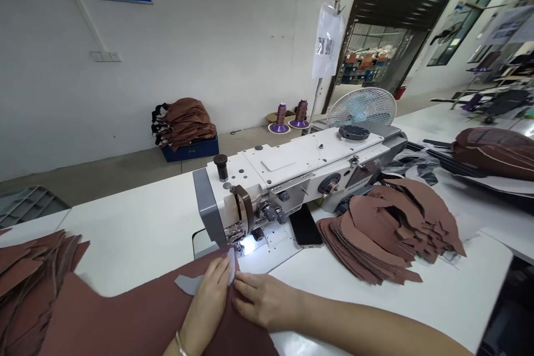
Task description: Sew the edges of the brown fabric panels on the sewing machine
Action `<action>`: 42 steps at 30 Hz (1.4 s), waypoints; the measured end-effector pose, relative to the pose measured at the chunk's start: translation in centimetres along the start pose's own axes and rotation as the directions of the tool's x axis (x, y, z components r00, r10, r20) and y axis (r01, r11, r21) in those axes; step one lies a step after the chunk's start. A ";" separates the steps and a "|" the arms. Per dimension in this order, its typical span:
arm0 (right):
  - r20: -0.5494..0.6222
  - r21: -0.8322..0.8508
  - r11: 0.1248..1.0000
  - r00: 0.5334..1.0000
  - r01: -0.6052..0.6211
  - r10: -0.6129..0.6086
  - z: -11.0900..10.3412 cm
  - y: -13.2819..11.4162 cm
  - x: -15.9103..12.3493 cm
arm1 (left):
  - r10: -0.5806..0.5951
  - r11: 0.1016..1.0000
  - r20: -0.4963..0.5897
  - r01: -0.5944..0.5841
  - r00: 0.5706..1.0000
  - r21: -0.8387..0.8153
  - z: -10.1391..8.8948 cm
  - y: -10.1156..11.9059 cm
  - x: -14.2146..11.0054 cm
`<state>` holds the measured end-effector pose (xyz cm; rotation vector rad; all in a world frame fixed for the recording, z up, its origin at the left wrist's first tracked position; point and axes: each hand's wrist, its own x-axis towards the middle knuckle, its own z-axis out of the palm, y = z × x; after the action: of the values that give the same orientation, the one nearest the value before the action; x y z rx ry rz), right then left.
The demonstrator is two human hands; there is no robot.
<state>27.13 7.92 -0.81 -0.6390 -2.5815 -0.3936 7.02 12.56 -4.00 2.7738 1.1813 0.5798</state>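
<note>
A large brown leather-like panel [120, 317] lies across the table, its upper tip under the needle area of the white sewing machine [287, 161]. On top of it is a curved grey piece [187, 284], partly covered by my left hand [211, 292]. That hand lies flat over both, fingers stretched toward the needle, a bangle at its wrist. My right hand [267, 297] is just to the right, its fingers bent and closed on the panel's right edge. What lies beneath its fingertips is hidden. The machine's lamp lights the needle plate [250, 245].
Stacked brown cut pieces [387, 228] lie at right, near a black phone [306, 226]. More brown pieces [33, 272] are at left. Behind the machine stand purple-based thread cones [281, 117] and a fan [362, 107]. A blue crate [192, 149] of brown pieces sits by the wall.
</note>
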 end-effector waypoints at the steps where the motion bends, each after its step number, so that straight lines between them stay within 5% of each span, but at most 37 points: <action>1: 0.003 0.020 1.000 1.000 -0.010 0.010 -0.3 0.3 -0.4 | 0.014 1.000 -0.006 -0.014 1.000 0.003 0.5 0.0 -0.1; 13: -0.098 0.024 0.997 0.992 -0.073 0.075 -0.8 0.2 -1.8 | 0.070 0.992 -0.072 -0.062 0.995 0.108 1.5 2.1 0.6; 42: -0.056 0.028 0.998 0.996 -0.064 0.066 -1.0 0.6 -2.4 | 0.179 0.962 -0.246 -0.117 0.952 0.247 1.5 2.8 0.5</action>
<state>29.65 7.14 -1.01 -0.6911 -2.5010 -0.3510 9.80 11.03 -4.69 3.0786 1.1563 0.9120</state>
